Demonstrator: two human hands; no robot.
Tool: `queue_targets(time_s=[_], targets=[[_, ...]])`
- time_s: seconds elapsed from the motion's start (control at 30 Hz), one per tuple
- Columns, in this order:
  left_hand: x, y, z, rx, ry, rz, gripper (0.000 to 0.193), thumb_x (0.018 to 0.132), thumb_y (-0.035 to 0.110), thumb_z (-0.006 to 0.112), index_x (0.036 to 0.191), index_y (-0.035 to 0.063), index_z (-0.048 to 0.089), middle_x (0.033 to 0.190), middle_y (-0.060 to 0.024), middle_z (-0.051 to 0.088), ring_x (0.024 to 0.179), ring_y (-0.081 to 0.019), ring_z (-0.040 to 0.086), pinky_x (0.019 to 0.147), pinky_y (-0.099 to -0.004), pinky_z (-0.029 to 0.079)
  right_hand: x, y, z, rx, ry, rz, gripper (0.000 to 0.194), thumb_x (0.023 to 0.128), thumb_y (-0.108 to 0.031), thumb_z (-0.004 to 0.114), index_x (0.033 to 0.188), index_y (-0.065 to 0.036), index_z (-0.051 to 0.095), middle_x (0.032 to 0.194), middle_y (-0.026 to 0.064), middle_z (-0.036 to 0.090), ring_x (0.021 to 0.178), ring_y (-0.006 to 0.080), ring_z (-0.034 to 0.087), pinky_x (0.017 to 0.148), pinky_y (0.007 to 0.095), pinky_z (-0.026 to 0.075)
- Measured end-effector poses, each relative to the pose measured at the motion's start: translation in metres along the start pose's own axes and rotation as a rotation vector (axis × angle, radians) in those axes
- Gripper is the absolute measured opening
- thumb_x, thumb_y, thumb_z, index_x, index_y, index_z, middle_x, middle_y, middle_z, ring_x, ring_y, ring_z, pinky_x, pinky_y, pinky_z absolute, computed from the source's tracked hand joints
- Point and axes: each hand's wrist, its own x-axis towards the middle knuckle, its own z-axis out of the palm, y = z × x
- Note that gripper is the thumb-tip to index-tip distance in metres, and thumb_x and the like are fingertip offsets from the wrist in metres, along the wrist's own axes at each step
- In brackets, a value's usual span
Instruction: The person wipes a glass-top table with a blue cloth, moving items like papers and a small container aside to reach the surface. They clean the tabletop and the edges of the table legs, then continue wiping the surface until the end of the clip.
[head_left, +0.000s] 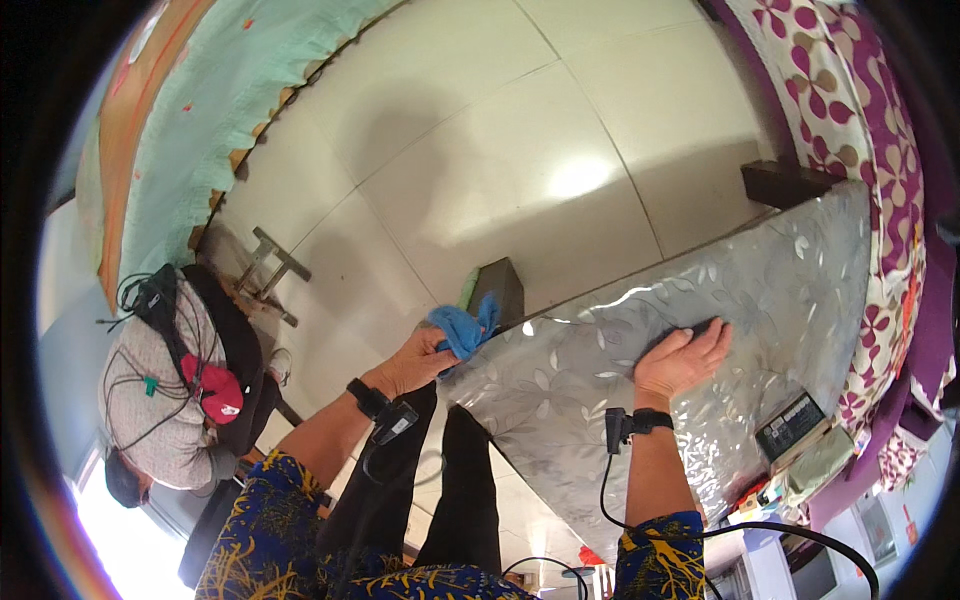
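Note:
My left hand (414, 361) grips a bunched blue cloth (461, 330) at the near-left corner of a low table. A clear, leaf-patterned plastic cover (555, 367) lies over the grey tabletop and shines in places. Part of the cloth hangs at the table's edge, beside a dark table leg (504, 289). Over the right part of the tabletop is my right hand (679, 361), fingers extended and nothing in it. A dark shadow lies beside its fingers; whether the hand touches the cover I cannot tell. Both wrists wear black straps with small devices.
A dark box (790, 426) and a pale green packet (817, 465) sit at the table's right end. Beyond stands a sofa with a purple floral cover (832, 97). At left sits another person (161, 390), near a small stool (271, 262). A black cable (780, 527) runs from my right wrist.

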Motion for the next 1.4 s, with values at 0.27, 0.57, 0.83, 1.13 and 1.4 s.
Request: queue_targets(time_s=[0.27,0.57,0.83,1.13,1.4], targets=[[0.148,0.109,0.083,0.634,-0.419,-0.025,0.054,0.1,0.007,0.059,0.153,0.0081,0.049,0.13,-0.0024,0.063,0.118,-0.0136,0.056,0.107,-0.0294,0.044,0.003,-0.006,-0.005,0.027,-0.043,0.062,0.058,0.098,-0.023,0.05,0.148,0.006,0.045,0.159,0.0285,0.037,0.149,0.0481,0.032,0.121,0.0598,0.025],[0.143,0.115,0.11,0.373,-0.352,0.007,0.063,0.105,0.014,0.065,0.159,0.0088,0.034,0.123,0.0002,0.058,0.108,-0.0089,0.053,0.098,-0.0285,0.047,0.009,-0.005,-0.013,0.115,-0.054,0.095,0.058,0.096,-0.021,0.052,0.146,0.007,0.045,0.157,0.0306,0.039,0.147,0.0529,0.033,0.119,0.0653,0.026],[0.226,0.193,0.176,0.745,-0.342,-0.076,0.049,0.102,0.012,0.063,0.148,0.0074,0.049,0.102,0.0042,0.059,0.088,-0.0093,0.052,0.077,-0.028,0.046,0.008,0.0,-0.014,0.148,-0.145,0.174,0.061,0.091,-0.02,0.058,0.145,0.006,0.047,0.159,0.0287,0.037,0.147,0.0509,0.034,0.12,0.0649,0.026],[0.4,0.271,0.301,0.649,-0.37,0.154,0.044,0.102,0.015,0.061,0.144,0.0052,0.055,0.112,-0.001,0.065,0.097,-0.0097,0.056,0.087,-0.0285,0.05,0.006,0.002,-0.015,0.202,-0.165,0.228,0.059,0.087,-0.026,0.062,0.139,0.002,0.054,0.155,0.0258,0.043,0.144,0.0465,0.04,0.12,0.0625,0.029],[0.516,0.326,0.377,1.115,-0.516,0.82,0.067,0.086,0.003,0.069,0.148,-0.0084,0.044,0.146,-0.0271,0.05,0.136,-0.0362,0.047,0.116,-0.0411,0.04,0.004,0.002,-0.01,0.219,-0.126,0.244,0.059,0.087,-0.026,0.059,0.139,0.0,0.054,0.153,0.027,0.046,0.144,0.0481,0.04,0.117,0.0652,0.031]])
